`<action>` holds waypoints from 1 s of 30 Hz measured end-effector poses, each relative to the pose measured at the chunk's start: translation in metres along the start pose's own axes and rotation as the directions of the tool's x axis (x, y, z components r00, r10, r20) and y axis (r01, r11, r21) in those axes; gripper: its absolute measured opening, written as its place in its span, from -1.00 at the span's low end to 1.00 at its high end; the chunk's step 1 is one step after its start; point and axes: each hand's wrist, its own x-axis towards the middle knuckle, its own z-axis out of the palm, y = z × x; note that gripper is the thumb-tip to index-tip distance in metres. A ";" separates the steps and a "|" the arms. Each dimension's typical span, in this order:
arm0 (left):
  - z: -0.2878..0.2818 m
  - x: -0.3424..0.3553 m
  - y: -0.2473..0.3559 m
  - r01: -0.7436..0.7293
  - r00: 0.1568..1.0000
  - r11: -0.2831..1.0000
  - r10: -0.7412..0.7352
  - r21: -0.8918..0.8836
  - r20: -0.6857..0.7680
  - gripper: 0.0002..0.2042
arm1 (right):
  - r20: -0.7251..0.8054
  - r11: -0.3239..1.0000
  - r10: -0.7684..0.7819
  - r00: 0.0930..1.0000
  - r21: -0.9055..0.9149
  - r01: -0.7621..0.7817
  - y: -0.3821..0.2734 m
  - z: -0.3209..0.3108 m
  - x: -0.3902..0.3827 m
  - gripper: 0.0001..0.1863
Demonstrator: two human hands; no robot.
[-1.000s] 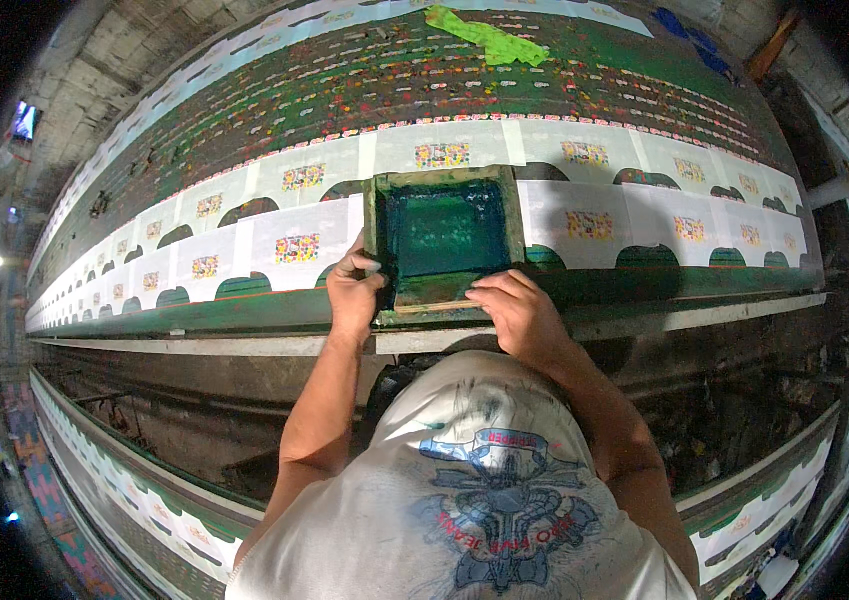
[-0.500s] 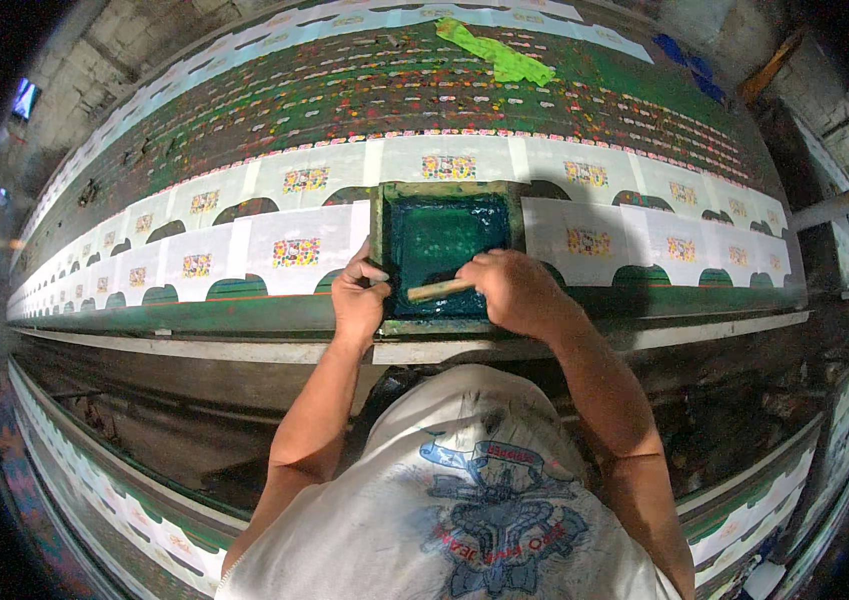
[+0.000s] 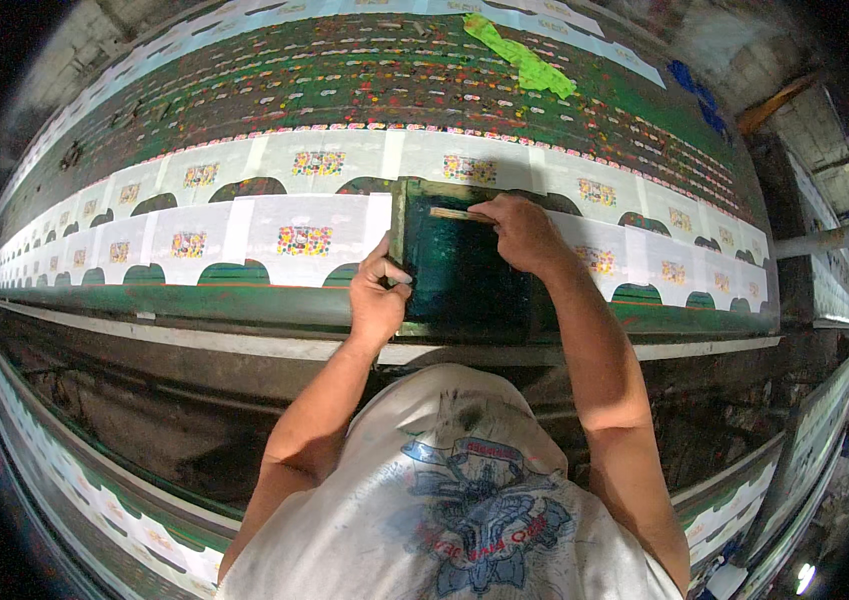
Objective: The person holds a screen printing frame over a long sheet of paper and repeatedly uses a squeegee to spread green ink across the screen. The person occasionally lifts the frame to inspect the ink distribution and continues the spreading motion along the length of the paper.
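Where the right hand closes its fingers around a wooden squeegee, the tool lies at the far end of the screen, its long axis running left to right, its free end pointing left. Left hand: fingers curled over the screen's left frame edge, thumb on top, gripping it. Screen: dark green mesh in a frame, long axis running away from the person, set on a long printing table. White printed panels in rows either side. Green rag far off.
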 end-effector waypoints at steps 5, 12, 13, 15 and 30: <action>-0.003 -0.001 0.001 0.006 1.000 0.996 -0.008 0.092 0.022 -0.76 | 0.017 0.999 -0.037 0.999 -0.004 0.037 -0.011 0.010 -0.020 -0.44; -0.002 0.000 0.017 -0.023 0.998 0.997 0.019 0.073 0.054 -0.75 | 0.047 1.000 -0.015 0.999 -0.012 0.016 -0.048 0.013 -0.069 -0.41; -0.002 -0.001 0.016 -0.028 0.998 0.997 0.024 0.069 0.057 -0.75 | 0.057 1.000 -0.013 0.998 -0.017 0.014 -0.051 0.017 -0.078 -0.40; -0.003 0.000 0.014 0.010 0.999 0.994 -0.015 0.113 0.039 -0.76 | 0.064 0.999 -0.020 0.998 -0.035 0.022 -0.055 0.024 -0.093 -0.37; 0.058 -0.012 0.054 -0.127 0.992 0.986 0.128 0.108 -0.002 -0.73 | -0.360 0.965 -0.064 0.931 0.215 0.150 0.011 0.015 -0.170 -0.63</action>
